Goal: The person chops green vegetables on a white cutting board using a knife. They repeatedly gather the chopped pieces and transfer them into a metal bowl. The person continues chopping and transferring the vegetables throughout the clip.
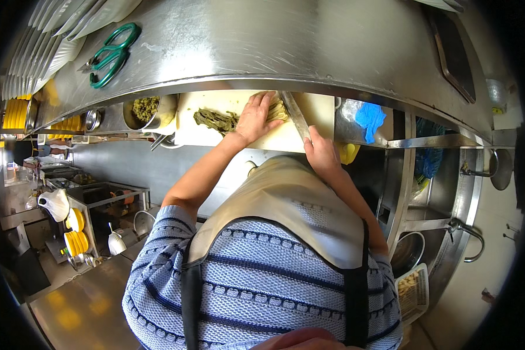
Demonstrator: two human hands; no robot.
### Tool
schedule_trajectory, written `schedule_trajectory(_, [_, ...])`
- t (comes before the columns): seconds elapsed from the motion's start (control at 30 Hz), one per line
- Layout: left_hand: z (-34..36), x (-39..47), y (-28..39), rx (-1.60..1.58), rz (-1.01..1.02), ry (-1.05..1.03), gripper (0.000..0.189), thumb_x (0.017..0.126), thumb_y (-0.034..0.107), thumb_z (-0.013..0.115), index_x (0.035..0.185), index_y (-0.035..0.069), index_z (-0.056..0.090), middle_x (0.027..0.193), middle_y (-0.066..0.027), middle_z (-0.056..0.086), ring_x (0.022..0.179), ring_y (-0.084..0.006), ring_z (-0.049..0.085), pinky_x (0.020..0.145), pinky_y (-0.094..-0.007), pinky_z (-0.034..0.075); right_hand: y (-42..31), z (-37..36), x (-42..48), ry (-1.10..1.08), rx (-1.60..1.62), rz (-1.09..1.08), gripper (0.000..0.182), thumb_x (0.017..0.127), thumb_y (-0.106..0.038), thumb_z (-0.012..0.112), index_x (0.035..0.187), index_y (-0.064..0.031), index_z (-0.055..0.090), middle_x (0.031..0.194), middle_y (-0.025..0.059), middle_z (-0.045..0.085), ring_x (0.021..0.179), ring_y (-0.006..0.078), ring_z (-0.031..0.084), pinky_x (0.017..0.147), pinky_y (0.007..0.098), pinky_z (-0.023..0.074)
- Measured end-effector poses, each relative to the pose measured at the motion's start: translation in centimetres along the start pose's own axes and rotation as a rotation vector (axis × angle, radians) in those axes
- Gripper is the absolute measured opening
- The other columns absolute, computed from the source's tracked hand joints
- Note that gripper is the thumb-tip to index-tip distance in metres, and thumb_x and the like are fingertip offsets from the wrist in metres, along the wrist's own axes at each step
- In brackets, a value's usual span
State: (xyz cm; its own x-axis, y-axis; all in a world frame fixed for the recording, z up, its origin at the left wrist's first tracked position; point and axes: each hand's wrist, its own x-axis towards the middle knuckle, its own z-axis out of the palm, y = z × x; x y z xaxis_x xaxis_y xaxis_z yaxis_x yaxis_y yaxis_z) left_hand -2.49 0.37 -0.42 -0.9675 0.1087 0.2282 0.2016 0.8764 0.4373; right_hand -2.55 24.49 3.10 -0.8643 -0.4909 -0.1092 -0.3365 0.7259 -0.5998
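A bunch of leafy greens lies across a white cutting board (194, 135), its dark leaves (216, 120) to the left and its pale stalks (278, 110) to the right. My left hand (256, 116) rests on the bunch, fingers pressing the stalks near their cut end. In my right hand (323, 151) is the handle of a kitchen knife (295, 113). The blade points up and left, just right of the stalks; its tip runs under the edge of the steel shelf. Left of the board stands a metal bowl (164, 114) of chopped greens (145, 108).
A steel shelf (262, 43) overhangs the board's far side, bearing green-handled scissors (113, 54), stacked white plates (48, 48) and a dark tray (453, 57). Blue plastic (370, 121) lies right of the board. Sinks with taps (468, 236) stand farther right. A person (24, 151) is far left.
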Motion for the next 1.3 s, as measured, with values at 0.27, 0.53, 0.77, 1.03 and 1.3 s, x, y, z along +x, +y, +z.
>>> schedule_trajectory(0.27, [-1.7,0.1,0.6,-0.263,0.053,0.034,0.068,0.077,0.033,0.080,0.130,0.004,0.049,0.123,-0.0187,0.053,0.110,-0.0366,0.058,0.092,-0.0433,0.050,-1.1,-0.6,0.3,0.007,-0.176,-0.018,0.020,0.093,-0.020,0.055,0.102,-0.0032,0.054,0.075,0.0223,0.067,0.073,0.0440,0.066,0.066,0.0548,0.0509])
schedule_trajectory(0.53, [-0.5,-0.2,-0.4,-0.318,0.092,0.075,0.035,0.082,0.023,0.077,0.106,0.000,0.065,0.113,-0.0150,0.063,0.100,-0.0350,0.061,0.087,-0.0400,0.052,-1.5,-0.4,1.1,-0.057,-0.260,-0.003,0.015,0.089,-0.013,0.053,0.099,-0.0021,0.053,0.077,0.0208,0.069,0.071,0.0406,0.068,0.067,0.0522,0.0533])
schedule_trajectory(0.77, [-0.1,-0.6,0.3,-0.048,0.083,0.092,0.030,0.083,0.023,0.075,0.104,0.003,0.066,0.107,-0.0158,0.063,0.093,-0.0345,0.060,0.080,-0.0403,0.051,-2.1,-1.7,-1.1,-0.044,-0.479,-0.128,0.015,0.087,-0.009,0.052,0.100,-0.0012,0.054,0.071,0.0164,0.067,0.063,0.0327,0.069,0.057,0.0435,0.0549])
schedule_trajectory(1.03, [0.5,-0.9,0.1,-0.105,-0.033,0.036,0.028,0.082,0.029,0.076,0.092,0.003,0.068,0.076,-0.0185,0.066,0.069,-0.0385,0.062,0.064,-0.0451,0.051,-2.4,-2.6,-2.3,-0.025,-0.489,-0.159,0.015,0.085,-0.009,0.053,0.098,0.0001,0.054,0.070,0.0136,0.067,0.059,0.0286,0.069,0.053,0.0388,0.0548])
schedule_trajectory(1.3, [0.8,-0.6,-0.6,-0.137,-0.028,0.012,0.031,0.082,0.029,0.077,0.097,0.002,0.070,0.076,-0.0188,0.067,0.069,-0.0384,0.063,0.064,-0.0442,0.051,-2.1,1.0,2.5,-0.092,-0.448,-0.064,0.019,0.085,-0.009,0.055,0.101,0.0014,0.055,0.077,0.0169,0.071,0.069,0.0287,0.072,0.057,0.0397,0.0558])
